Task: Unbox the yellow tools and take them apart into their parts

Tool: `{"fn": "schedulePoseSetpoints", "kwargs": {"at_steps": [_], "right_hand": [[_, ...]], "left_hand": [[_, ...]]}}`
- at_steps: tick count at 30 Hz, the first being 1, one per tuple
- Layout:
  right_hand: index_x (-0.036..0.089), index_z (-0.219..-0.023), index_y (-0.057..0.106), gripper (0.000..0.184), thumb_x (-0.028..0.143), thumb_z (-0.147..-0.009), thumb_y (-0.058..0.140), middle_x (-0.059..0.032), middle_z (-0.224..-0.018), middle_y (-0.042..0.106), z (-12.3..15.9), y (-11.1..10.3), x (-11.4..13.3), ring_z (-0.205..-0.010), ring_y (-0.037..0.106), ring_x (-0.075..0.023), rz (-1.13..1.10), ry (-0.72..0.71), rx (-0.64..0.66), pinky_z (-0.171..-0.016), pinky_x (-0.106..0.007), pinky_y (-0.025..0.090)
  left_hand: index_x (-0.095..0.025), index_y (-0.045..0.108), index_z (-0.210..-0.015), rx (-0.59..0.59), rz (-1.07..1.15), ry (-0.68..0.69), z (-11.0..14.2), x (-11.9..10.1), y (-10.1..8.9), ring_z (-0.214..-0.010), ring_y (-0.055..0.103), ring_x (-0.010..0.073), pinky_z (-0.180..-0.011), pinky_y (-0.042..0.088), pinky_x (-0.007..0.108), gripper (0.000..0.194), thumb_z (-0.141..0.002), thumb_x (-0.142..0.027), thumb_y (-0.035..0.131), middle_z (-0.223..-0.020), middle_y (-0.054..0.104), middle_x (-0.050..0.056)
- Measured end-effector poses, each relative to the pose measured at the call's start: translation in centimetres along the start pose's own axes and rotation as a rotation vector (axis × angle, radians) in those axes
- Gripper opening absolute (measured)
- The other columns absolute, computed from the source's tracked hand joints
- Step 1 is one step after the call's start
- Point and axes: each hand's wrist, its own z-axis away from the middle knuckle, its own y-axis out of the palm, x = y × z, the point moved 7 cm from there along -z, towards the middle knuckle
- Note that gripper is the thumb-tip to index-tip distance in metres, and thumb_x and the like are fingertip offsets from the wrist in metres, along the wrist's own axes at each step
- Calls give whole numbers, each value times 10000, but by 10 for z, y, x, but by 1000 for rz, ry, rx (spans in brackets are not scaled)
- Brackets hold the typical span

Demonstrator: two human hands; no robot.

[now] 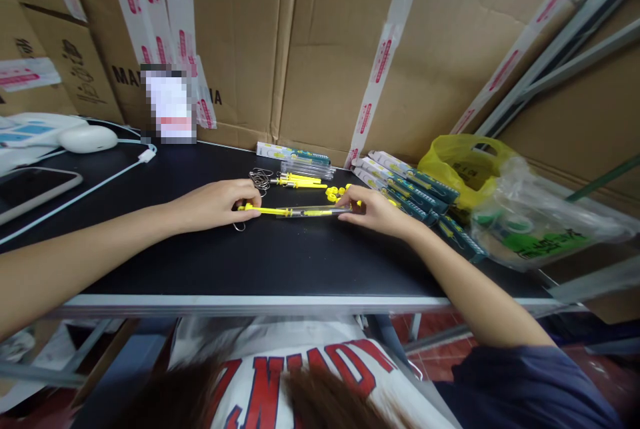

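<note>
Close above the black tabletop, my left hand (227, 205) is closed on the end of a thin yellow rod (273, 210). The rod's other end meets a clear plastic tube (300, 212), with yellow and dark parts visible inside. My right hand (369, 210) pinches the far end of that tube between thumb and fingers. A thin metal wire loop (240, 226) shows below my left fingers. Just beyond the hands lie several yellow rods (303, 180) with coiled metal wire (259, 178), clear tubes (310, 169) and small yellow plastic pieces (334, 194).
Narrow printed boxes (400, 182) are piled right of my right hand, beside a yellow plastic bag (465, 166) and a clear bag (530, 229). At left are a phone (37, 190), a white cable (80, 199) and a white rounded device (89, 138). Cardboard (330, 49) walls the back.
</note>
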Motion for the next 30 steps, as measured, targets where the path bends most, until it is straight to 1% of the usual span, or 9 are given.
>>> {"fn": "schedulePoseSetpoints", "kwargs": {"at_steps": [7,11,16,18,20,24,27,28,30], "right_hand": [[172,-956,639,275,405,-811,624,-56,-847,615,6,-43,-19,-698,521,-153,48,72,-156,-590,-271,406],[178,-942,649,292,428,-791,640,-63,-862,624,11,-59,-30,-692,530,-158,40,111,-200,-566,-276,414],[168,-927,661,309,442,-785,636,-62,-837,629,10,-74,-49,-680,531,-154,51,181,-343,-585,-288,421],[161,-894,665,296,433,-782,635,-58,-807,627,2,-72,-58,-673,530,-154,62,200,-387,-596,-293,422],[157,-864,670,283,424,-773,640,-50,-768,622,-12,-64,-67,-661,528,-152,74,204,-394,-619,-299,426],[150,-834,677,273,412,-779,624,-32,-692,620,-50,-38,-89,-610,504,-136,29,252,-330,-585,-278,400],[154,-839,679,304,445,-771,627,-19,-649,617,-75,-27,-104,-576,485,-123,-34,314,-336,-551,-262,384],[153,-836,679,315,456,-766,628,-16,-641,616,-82,-25,-107,-569,482,-119,-56,321,-344,-545,-258,384],[148,-827,674,337,474,-749,635,-13,-638,615,-93,-22,-110,-566,484,-113,-103,322,-355,-538,-249,391]], "left_hand": [[-195,591,-821,-21,-35,-30,1,-3,-3,-722,521,140,-641,373,242,236,-852,-397,472,-866,575,24],[-197,585,-808,-11,-49,-44,1,-1,-3,-728,525,143,-650,380,244,210,-845,-372,474,-868,572,19],[-202,595,-851,-22,-28,-45,0,3,0,-763,536,145,-682,394,249,181,-834,-341,480,-887,574,17],[-203,603,-872,-23,-14,-41,-1,3,0,-765,538,144,-680,396,248,196,-838,-347,476,-888,579,20],[-202,616,-889,-16,-3,-39,-3,2,-2,-758,541,144,-673,396,246,233,-848,-379,470,-875,588,21],[-206,633,-900,37,-14,-50,-10,-5,-4,-708,552,141,-621,380,235,319,-871,-462,445,-822,620,17],[-206,628,-891,34,-99,-76,-19,-13,-6,-655,557,143,-563,349,233,326,-865,-484,459,-794,634,17],[-202,623,-891,15,-151,-82,-23,-17,-6,-655,562,150,-556,345,237,327,-860,-488,469,-790,635,22],[-195,620,-905,1,-237,-50,-31,-28,-3,-698,584,171,-565,355,244,325,-860,-485,480,-801,637,35]]}}
